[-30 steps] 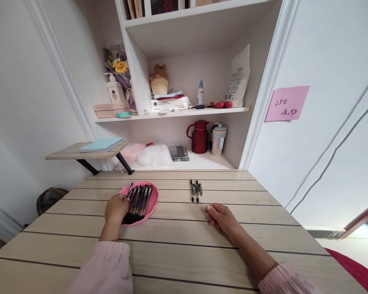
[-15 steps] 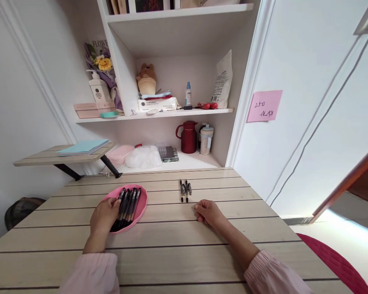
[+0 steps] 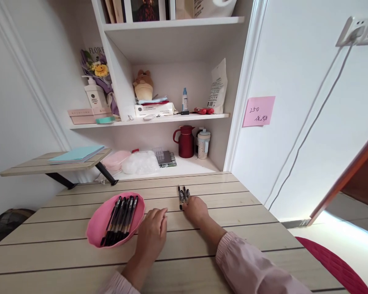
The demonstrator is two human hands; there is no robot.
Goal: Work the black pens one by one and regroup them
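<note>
Several black pens (image 3: 122,216) lie side by side in a pink scalloped plate (image 3: 93,226) on the left of the table. Right of that plate, my left hand (image 3: 151,230) hovers with its fingers loosely bent, thumb apart, and nothing in it. Two slim black pens (image 3: 180,197) lie parallel near the table's middle, with short dark cap-like pieces (image 3: 188,193) beside them. My right hand (image 3: 196,210) is closed at the near end of the right-hand pen and covers that end. Its fingertips are partly hidden.
Behind the wood-plank table (image 3: 184,261) stands a white shelf unit with a red thermos jug (image 3: 186,143), a pale cup (image 3: 203,145) and a plastic bag (image 3: 141,162). A small raised stand (image 3: 27,165) with blue paper (image 3: 76,153) occupies the back left.
My left hand has left the pens in the plate and moved right. My right hand has moved slightly left onto the pen's near end. The view has shifted a little.
</note>
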